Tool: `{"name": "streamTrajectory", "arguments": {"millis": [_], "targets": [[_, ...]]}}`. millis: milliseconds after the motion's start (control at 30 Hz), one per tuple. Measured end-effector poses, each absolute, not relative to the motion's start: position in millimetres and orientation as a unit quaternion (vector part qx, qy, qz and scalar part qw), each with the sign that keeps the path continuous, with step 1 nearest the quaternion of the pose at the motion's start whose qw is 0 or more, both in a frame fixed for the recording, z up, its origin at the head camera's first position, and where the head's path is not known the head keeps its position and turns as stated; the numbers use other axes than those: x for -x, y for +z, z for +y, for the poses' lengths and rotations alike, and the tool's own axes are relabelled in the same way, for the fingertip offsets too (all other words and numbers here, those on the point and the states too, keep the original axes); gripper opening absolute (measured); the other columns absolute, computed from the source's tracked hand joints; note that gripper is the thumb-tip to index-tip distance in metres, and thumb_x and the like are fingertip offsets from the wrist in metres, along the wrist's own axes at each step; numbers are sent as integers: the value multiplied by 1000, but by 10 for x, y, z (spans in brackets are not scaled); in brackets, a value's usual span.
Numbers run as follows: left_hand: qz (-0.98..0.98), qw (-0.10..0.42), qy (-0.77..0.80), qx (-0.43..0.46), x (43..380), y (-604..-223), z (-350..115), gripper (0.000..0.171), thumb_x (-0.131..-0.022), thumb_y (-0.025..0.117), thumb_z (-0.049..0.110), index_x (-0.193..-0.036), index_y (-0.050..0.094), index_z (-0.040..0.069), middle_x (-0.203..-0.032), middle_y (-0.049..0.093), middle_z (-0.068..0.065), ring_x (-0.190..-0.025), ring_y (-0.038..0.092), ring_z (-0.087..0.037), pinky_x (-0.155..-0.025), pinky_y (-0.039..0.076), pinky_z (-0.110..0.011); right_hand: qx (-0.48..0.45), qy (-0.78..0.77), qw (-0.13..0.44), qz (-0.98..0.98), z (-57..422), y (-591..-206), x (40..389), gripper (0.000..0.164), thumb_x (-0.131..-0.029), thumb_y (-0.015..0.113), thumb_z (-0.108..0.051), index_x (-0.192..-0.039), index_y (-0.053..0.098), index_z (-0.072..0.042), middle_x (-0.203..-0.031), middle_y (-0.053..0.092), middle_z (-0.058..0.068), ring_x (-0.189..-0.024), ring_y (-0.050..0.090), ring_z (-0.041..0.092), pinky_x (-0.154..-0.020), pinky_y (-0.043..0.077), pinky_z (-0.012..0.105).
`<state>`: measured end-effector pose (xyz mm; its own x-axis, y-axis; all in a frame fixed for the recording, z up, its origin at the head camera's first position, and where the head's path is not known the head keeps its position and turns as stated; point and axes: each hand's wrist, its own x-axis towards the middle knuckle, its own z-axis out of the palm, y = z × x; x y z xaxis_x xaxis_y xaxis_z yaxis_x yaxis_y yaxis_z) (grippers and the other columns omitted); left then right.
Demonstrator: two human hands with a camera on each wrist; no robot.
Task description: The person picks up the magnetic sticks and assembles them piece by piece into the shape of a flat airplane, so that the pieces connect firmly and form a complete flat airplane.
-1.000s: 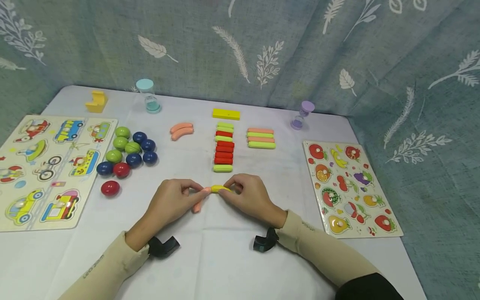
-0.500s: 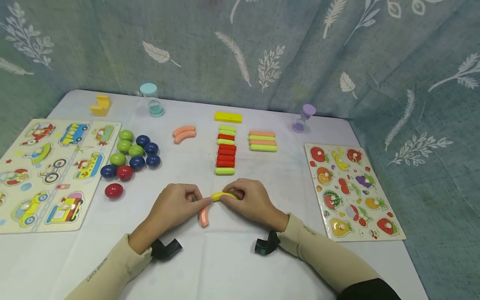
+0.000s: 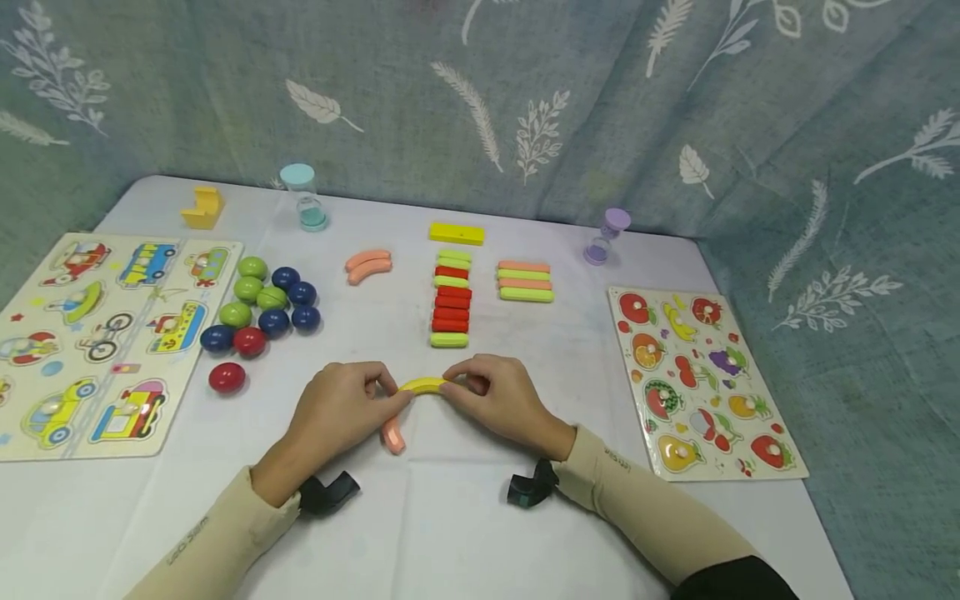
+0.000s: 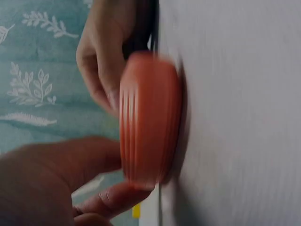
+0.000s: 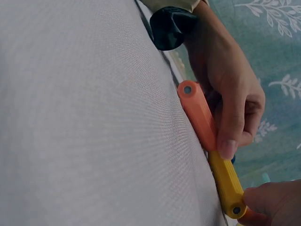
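My left hand (image 3: 341,408) pinches the upper end of a curved orange stick (image 3: 393,437), where it meets a curved yellow stick (image 3: 423,385). The right hand (image 3: 498,396) holds the yellow stick's other end between thumb and fingers. In the right wrist view the orange stick (image 5: 197,113) and yellow stick (image 5: 225,183) lie end to end close to the cloth, each with a metal disc at its outer end. The left thumb covers part of their joint. The grooved orange stick (image 4: 150,122) looms large and blurred in the left wrist view.
Beyond the hands lies a column of red and green sticks (image 3: 450,313). Green, blue and red balls (image 3: 249,342) sit by the left puzzle board (image 3: 112,367). A fruit puzzle board (image 3: 701,379) is at right. Two sand timers (image 3: 306,204) stand at the back.
Over the last half second, both hands and the joined sticks have shifted slightly left. More of the yellow stick shows between the hands. The orange stick's free end has swung left.
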<state>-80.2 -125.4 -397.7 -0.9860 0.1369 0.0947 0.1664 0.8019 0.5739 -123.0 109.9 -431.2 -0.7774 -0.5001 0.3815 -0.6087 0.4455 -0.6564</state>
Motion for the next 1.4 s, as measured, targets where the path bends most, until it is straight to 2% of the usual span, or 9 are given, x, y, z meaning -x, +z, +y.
{"name": "streamTrajectory", "arguments": {"millis": [267,400,500,600,867,1033,1200,1300,1400], "targets": [[-950,-1,-302,86,773,-3953,-1343,29,-75,73,51,-63,58,29,-46,41,7,-44,40,-12,-44,26,-29,-321,389,65,-861,1095,-4305,1232,9,-84,69,-34,-90,70,-28,-59,40,-11,-54,37,3,-52,32,23],[-943,10,-319,93,822,-3983,-1340,27,-74,73,52,-81,64,28,-51,42,7,-45,38,-12,-43,26,-28,-332,372,69,-864,1097,-4314,1245,8,-85,69,-30,-92,72,-27,-60,39,-13,-54,37,2,-52,32,22],[-936,4,-335,103,875,-4016,-1325,33,-75,73,51,-98,67,28,-53,41,7,-45,36,-11,-43,25,-27,-340,363,72,-864,1100,-4323,1252,9,-86,69,-29,-93,72,-26,-60,39,-14,-54,37,2,-52,31,21],[-930,-4,-350,113,918,-4044,-1309,34,-75,74,48,-104,69,31,-52,38,6,-44,33,-10,-42,24,-26,-344,357,73,-865,1100,-4321,1258,10,-86,68,-29,-95,73,-26,-61,41,-14,-54,38,1,-52,31,22],[-939,4,-328,103,900,-4040,-1314,20,-77,74,38,-93,68,27,-51,42,6,-45,38,-12,-43,26,-28,-317,383,67,-865,1118,-4266,1307,14,-86,68,-25,-98,72,-20,-59,42,-10,-54,39,4,-52,34,23],[-947,5,-308,87,887,-4028,-1325,26,-76,73,45,-86,64,23,-54,44,5,-47,41,-13,-45,28,-30,-282,389,91,-872,1170,-4215,1440,13,-85,68,-21,-97,72,-17,-55,40,-6,-52,37,7,-53,35,24],[-944,-3,-315,93,890,-4031,-1341,35,-76,71,54,-97,67,26,-53,42,6,-46,38,-12,-44,27,-29,-271,382,100,-878,1179,-4197,1584,18,-85,69,-21,-101,71,-16,-55,40,-4,-52,37,7,-52,34,24],[-940,-3,-325,104,882,-4058,-1326,31,-77,72,49,-103,69,31,-51,39,7,-46,35,-11,-44,25,-28,-270,377,101,-880,1186,-4223,1620,19,-85,69,-23,-102,71,-16,-54,40,-4,-52,37,7,-52,33,24],[-936,5,-333,111,888,-4067,-1320,22,-78,73,43,-98,71,33,-49,36,7,-46,33,-10,-45,24,-27,-268,380,101,-880,1186,-4241,1634,17,-84,70,-25,-100,71,-18,-55,40,-4,-52,37,7,-52,33,24]]}}
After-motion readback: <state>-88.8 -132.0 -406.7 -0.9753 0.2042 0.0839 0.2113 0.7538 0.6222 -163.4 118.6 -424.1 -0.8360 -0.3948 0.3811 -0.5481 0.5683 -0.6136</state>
